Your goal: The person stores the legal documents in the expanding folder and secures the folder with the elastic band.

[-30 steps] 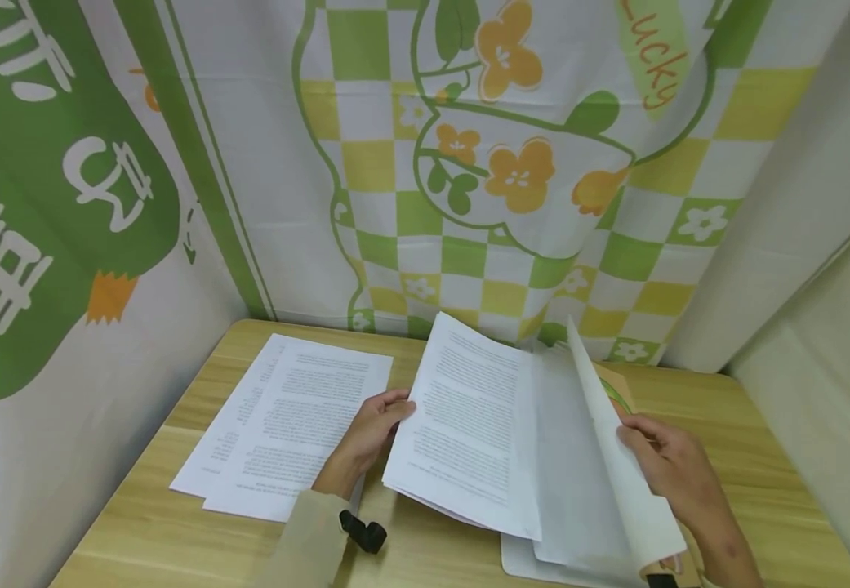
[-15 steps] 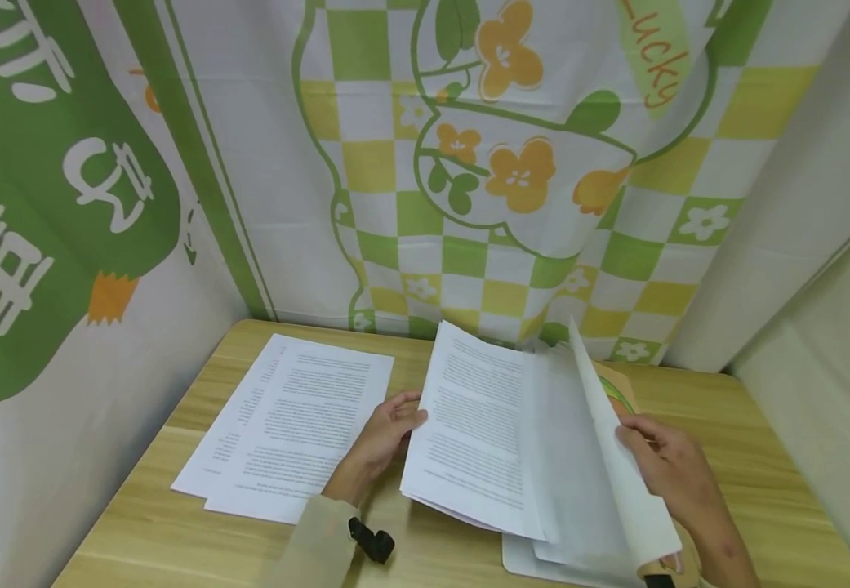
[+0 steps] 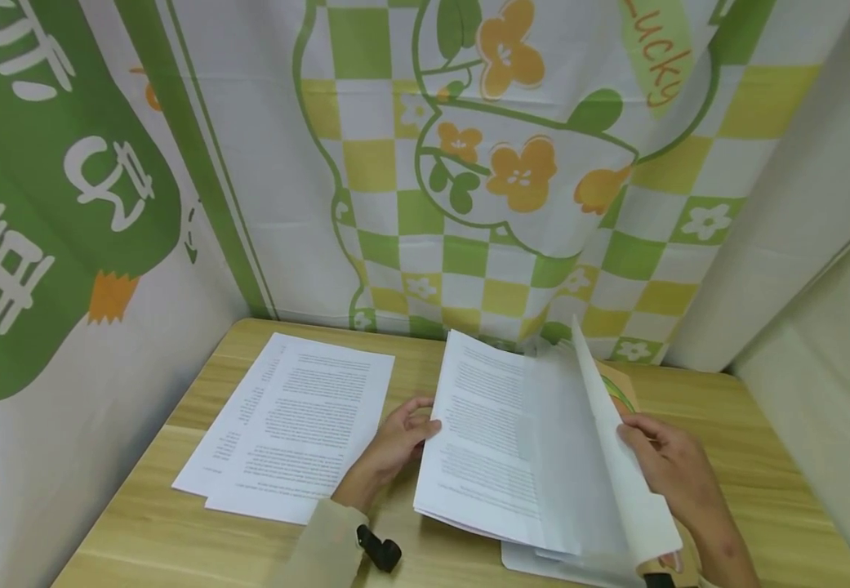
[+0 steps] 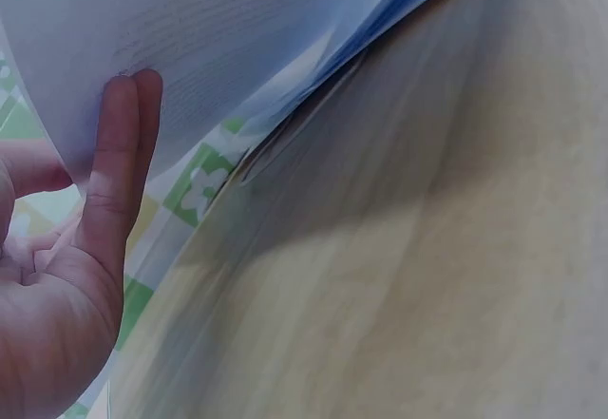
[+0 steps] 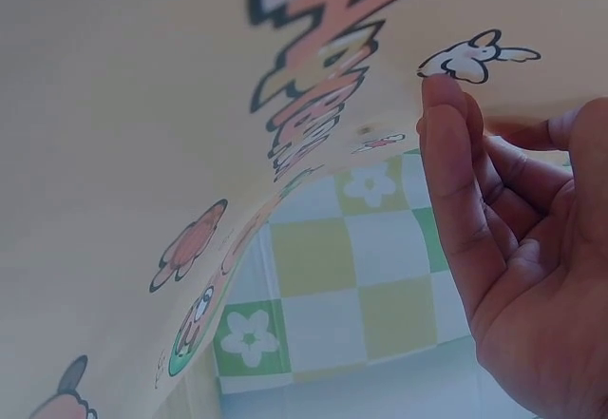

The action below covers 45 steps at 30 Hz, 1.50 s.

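My left hand pinches the left edge of a few printed sheets, thumb on top. In the left wrist view, two straight fingers lie against the underside of the sheets. Their right part lies inside a translucent plastic sleeve of a folder, its text fainter there. With my right hand I hold the edge of the folder's raised cover, white on the inside. The right wrist view shows its beige outer face with cartoon drawings and lettering, and the fingers pinching its edge.
Two overlapping piles of printed paper lie on the left of the wooden table. A patterned curtain hangs right behind the table's back edge, with fabric walls at both sides.
My left hand has moved to the right and slightly toward me, sliding the sheets farther into the sleeve. My right hand and the raised cover have stayed almost still.
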{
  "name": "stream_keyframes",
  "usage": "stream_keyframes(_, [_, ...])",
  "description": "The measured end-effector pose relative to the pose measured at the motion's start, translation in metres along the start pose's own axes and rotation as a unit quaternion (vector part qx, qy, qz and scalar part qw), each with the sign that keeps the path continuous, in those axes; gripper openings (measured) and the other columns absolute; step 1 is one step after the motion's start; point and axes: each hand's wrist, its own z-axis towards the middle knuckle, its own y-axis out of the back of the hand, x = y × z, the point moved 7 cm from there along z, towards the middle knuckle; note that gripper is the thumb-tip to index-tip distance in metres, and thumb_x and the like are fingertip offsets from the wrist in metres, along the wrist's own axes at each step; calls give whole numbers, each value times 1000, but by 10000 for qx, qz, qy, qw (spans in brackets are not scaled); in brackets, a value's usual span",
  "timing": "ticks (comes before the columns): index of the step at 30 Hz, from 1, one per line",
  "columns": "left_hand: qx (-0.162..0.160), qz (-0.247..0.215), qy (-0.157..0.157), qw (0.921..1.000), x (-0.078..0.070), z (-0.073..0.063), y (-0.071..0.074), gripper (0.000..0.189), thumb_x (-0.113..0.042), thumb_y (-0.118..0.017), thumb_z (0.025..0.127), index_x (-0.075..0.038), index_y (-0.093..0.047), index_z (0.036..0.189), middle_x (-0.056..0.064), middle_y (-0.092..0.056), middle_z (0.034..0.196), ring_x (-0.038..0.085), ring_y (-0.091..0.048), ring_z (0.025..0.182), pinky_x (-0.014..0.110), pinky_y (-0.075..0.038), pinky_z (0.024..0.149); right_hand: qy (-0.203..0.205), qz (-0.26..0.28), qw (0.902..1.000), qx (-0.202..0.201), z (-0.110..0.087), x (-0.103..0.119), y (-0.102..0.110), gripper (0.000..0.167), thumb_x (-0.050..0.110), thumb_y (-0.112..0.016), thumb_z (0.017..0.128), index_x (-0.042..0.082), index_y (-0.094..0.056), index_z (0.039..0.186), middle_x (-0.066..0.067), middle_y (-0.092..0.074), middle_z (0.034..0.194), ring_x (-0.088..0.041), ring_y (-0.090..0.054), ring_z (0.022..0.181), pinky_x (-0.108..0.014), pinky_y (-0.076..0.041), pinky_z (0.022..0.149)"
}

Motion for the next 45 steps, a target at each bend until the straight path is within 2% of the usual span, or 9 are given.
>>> stream_keyframes(4, [73, 77, -30, 9999, 1, -2, -6, 41, -2, -58, 102, 7, -45, 140, 15, -73, 103, 18, -71, 83, 30, -57, 71, 28, 43, 10000, -11, 0, 0, 0, 46, 35, -54, 107, -3, -66, 131, -10, -67, 84, -16, -60, 64, -32, -52, 54])
stream_keyframes(8, [102, 118, 37, 9999, 4, -2, -11, 42, -2, -59, 102, 5, -45, 142, 17, -72, 108, 20, -72, 86, 30, -58, 72, -1, 45, 10000, 3, 0, 0, 0, 47, 35, -54, 107, -4, -65, 132, -12, -70, 92, -16, -62, 67, -33, -53, 55])
stream_keyframes(17, [121, 231, 90, 9996, 9, 1, -20, 41, -1, -61, 101, 3, -47, 139, 20, -72, 108, 20, -72, 83, 29, -58, 69, -24, 9, 10000, 44, 0, 0, 1, 49, 35, -54, 107, -5, -62, 135, -13, -69, 94, -17, -61, 66, -33, -53, 55])
stream_keyframes(22, [171, 349, 175, 9991, 13, 2, -26, 40, -2, -62, 100, 2, -49, 138, 20, -73, 107, 21, -72, 83, 29, -58, 68, 15, 20, 10000, 19, 0, 0, 0, 47, 33, -54, 107, -5, -63, 133, -11, -68, 88, -16, -59, 63, -33, -52, 53])
stream_keyframes(29, [22, 457, 351, 9983, 17, 0, -29, 38, -7, -60, 102, 2, -52, 138, 17, -74, 103, 19, -71, 81, 28, -57, 67, 28, -13, 10000, -18, 0, 2, 0, 47, 34, -54, 107, -4, -65, 132, -8, -63, 78, -16, -57, 61, -32, -50, 53])
stream_keyframes(31, [-75, 431, 417, 9982, 17, -1, -29, 38, -9, -57, 103, 2, -52, 138, 16, -74, 100, 19, -71, 81, 29, -57, 68, 58, 12, 10000, -62, 0, 2, 0, 46, 33, -55, 107, -4, -65, 131, -7, -65, 81, -16, -58, 61, -32, -50, 53])
stream_keyframes(35, [-147, 231, 456, 9986, 19, 0, -33, 37, -9, -52, 104, 5, -53, 138, 13, -73, 94, 17, -71, 78, 29, -58, 67, 75, 69, 9998, -140, 0, 2, 1, 43, 32, -56, 107, -3, -67, 128, -6, -63, 75, -15, -56, 58, -31, -49, 51])
stream_keyframes(38, [-65, 153, 436, 9989, 21, 2, -36, 37, -6, -50, 103, 7, -54, 137, 12, -73, 93, 16, -70, 75, 27, -57, 65, 86, 104, 9998, -176, 0, 1, 1, 41, 31, -56, 106, -3, -68, 127, -5, -61, 71, -14, -55, 57, -31, -48, 50])
stream_keyframes(45, [158, 297, 378, 9987, 20, 2, -41, 39, -3, -50, 101, 6, -54, 139, 15, -74, 97, 17, -70, 77, 28, -58, 67, 151, 121, 9996, -222, -1, 3, 1, 41, 30, -57, 106, -4, -68, 127, -9, -68, 83, -14, -58, 59, -32, -50, 51])
